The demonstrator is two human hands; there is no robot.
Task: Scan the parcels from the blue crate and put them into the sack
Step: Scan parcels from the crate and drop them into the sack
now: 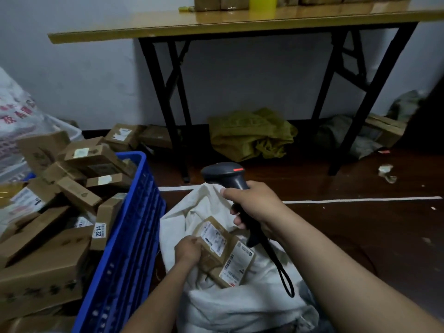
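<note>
Parcel (211,236) is gripped by left hand (188,249) inside sack (240,308), on second parcel (236,265) right of grip; scanner (225,175) is clenched by right hand (254,205) above; parcel is best pushed deeper before release.

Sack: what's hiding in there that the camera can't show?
Head view:
Inside the sack: hidden by its folds, the left hand and the parcel it holds.
Labels: blurred, too small.
Bottom of blue crate: buried under parcels.
Boxes on the table: cut by top edge.
Scanner window: faces away, in right hand.
</note>
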